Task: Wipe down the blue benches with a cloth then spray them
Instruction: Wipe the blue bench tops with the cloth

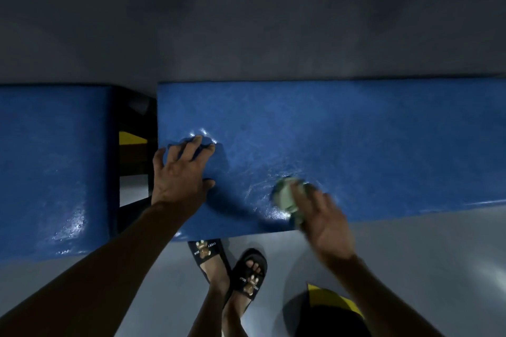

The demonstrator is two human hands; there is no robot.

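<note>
Dim grey wall [246, 22] fills the upper half of the view; pale grey floor [424, 254] runs along the bottom. Two blue benches sit end to end against the wall with a dark gap between them, where black frame parts and a bit of yellow show. Left bench [54, 167] is glossy, with small highlights near its front edge. Right bench [356, 139] takes both hands. Left hand [182, 172] is planted near the bench's left end, palm down, fingers spread and bent at the tips, pressing into the padded top and denting it; thumb lies out to the right on the surface; it holds nothing. Cloth [287, 197], pale green and bunched, lies on the bench top close to the front edge, right of the left hand and well apart from it. Right hand [325, 216] is over the cloth's right side, fingers reaching onto it, most of the wad showing left of the fingers. Hand and cloth are motion-blurred, so cannot tell whether the fingers curl round the cloth or only press it flat. Wet-looking sheen marks the surface around the cloth. Below the bench edge, two feet in black slides [232, 268] stand on the floor, one crossed before the other. Yellow and black shape [334, 301] sits low right, partly hidden by the right forearm.
</note>
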